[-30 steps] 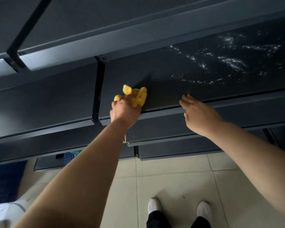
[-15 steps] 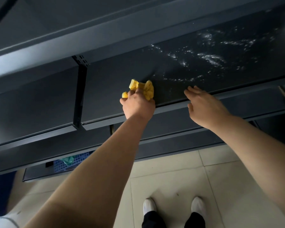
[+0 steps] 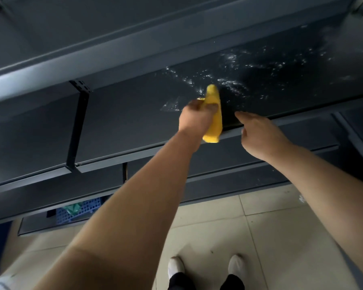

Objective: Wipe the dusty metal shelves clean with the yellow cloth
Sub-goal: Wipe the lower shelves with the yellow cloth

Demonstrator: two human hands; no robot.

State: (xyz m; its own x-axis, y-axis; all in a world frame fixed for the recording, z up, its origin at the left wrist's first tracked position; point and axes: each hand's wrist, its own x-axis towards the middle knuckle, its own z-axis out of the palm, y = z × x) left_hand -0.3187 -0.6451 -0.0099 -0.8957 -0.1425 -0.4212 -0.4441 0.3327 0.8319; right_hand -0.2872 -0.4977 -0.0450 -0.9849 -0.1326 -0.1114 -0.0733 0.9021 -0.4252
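Observation:
My left hand (image 3: 195,118) is closed on the yellow cloth (image 3: 213,116), pressing it on the dark metal shelf (image 3: 124,122) near its front edge. The cloth hangs partly over the lip. White dust specks (image 3: 235,82) spread over the shelf to the right of and behind the cloth. My right hand (image 3: 258,135) rests at the shelf's front edge just right of the cloth, fingers straight and apart, holding nothing.
Another shelf (image 3: 134,34) runs above, lower shelves (image 3: 249,170) below. A black upright bracket (image 3: 77,128) divides the shelf on the left. A blue basket (image 3: 80,210) sits under the bottom shelf. Beige floor tiles (image 3: 281,237) and my white shoes (image 3: 208,266) are below.
My left hand has slid the cloth to the right into the dusty patch, and the cloth now drapes over the front lip. The right hand stays at the edge.

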